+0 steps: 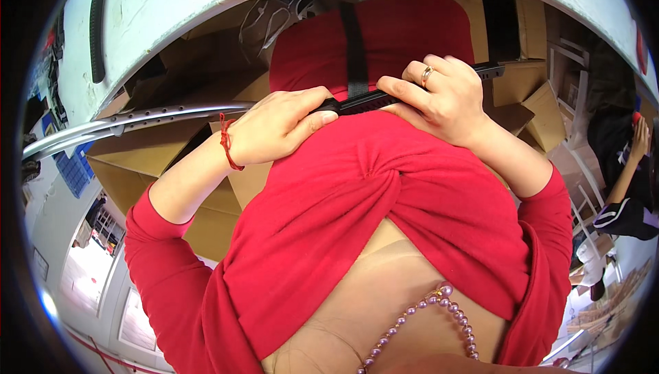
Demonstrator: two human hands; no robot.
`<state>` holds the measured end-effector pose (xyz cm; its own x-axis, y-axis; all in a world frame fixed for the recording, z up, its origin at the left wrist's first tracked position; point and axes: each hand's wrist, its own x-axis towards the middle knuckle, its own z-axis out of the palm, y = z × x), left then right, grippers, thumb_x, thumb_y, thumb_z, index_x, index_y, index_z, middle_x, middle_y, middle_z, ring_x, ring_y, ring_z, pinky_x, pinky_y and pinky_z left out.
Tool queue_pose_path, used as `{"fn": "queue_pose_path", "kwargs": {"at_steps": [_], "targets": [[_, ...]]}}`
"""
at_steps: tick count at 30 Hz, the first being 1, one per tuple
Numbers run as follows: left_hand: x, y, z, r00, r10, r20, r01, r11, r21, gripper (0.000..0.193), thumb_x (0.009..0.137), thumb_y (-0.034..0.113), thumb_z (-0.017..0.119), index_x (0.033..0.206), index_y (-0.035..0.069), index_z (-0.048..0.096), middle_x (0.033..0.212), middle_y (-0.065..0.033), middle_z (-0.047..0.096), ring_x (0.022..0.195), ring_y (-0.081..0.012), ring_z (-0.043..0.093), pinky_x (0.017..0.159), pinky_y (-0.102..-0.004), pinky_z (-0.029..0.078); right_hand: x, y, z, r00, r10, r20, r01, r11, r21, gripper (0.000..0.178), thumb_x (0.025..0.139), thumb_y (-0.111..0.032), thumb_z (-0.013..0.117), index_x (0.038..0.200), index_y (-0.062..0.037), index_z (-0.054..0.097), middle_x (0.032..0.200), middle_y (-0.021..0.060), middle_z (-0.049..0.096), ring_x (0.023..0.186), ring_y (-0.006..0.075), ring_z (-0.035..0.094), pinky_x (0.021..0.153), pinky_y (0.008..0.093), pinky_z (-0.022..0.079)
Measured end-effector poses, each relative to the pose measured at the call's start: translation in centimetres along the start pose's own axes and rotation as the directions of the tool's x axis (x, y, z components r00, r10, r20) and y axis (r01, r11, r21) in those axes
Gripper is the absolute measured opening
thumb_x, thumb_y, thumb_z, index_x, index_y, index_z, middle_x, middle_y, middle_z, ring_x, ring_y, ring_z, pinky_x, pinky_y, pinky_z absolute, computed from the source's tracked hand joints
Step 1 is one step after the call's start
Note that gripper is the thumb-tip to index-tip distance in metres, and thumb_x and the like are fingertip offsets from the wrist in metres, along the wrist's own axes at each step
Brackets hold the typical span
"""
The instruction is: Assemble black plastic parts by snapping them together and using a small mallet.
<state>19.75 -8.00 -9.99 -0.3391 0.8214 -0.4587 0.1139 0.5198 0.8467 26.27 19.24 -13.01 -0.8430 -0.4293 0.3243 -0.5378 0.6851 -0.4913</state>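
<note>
left hand point(283, 125), right hand point(445, 101) — both gripping a black bar point(362, 103).

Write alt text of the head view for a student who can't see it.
A person's left hand and right hand hold a long, slim, black plastic-looking strip over red clothing; a curved silver metal tube extends leftward from the left hand, near brown cardboard boxes.

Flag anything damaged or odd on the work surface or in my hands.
The white worktop looks worn: scuffs and dull patches mark its surface. The black strip held in the left hand and right hand shows no plain damage.
</note>
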Motion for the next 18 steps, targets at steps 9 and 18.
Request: {"fn": "queue_pose_path", "kwargs": {"at_steps": [9,18], "targets": [[0.0,1.2,0.2,0.991,-0.119,0.068,0.107,0.983,0.150,0.023,0.103,0.022,0.050,0.103,-0.001,0.044,0.076,-0.0263,0.058,0.076,-0.0467,0.057,0.063,-0.0514,0.040,0.4,0.0,0.3,0.994,-0.084,-0.068,0.079,0.994,-0.074,0.029,0.069,-0.035,0.077,0.094,-0.0196,0.073,0.071,-0.0048,0.053,0.059,0.0122,0.047,0.051,0.0289,0.031],[1.9,1.4,-0.9,0.971,-0.195,0.140,0.156,0.956,0.250,0.027,0.103,0.024,0.049,0.103,-0.002,0.045,0.072,-0.0265,0.058,0.075,-0.0468,0.058,0.063,-0.0513,0.043,-0.8,0.0,1.9,0.994,0.053,-0.097,-0.060,0.995,-0.077,0.029,0.069,-0.035,0.076,0.094,-0.0214,0.073,0.071,-0.0043,0.055,0.059,0.0134,0.052,0.052,0.0290,0.038]]}}
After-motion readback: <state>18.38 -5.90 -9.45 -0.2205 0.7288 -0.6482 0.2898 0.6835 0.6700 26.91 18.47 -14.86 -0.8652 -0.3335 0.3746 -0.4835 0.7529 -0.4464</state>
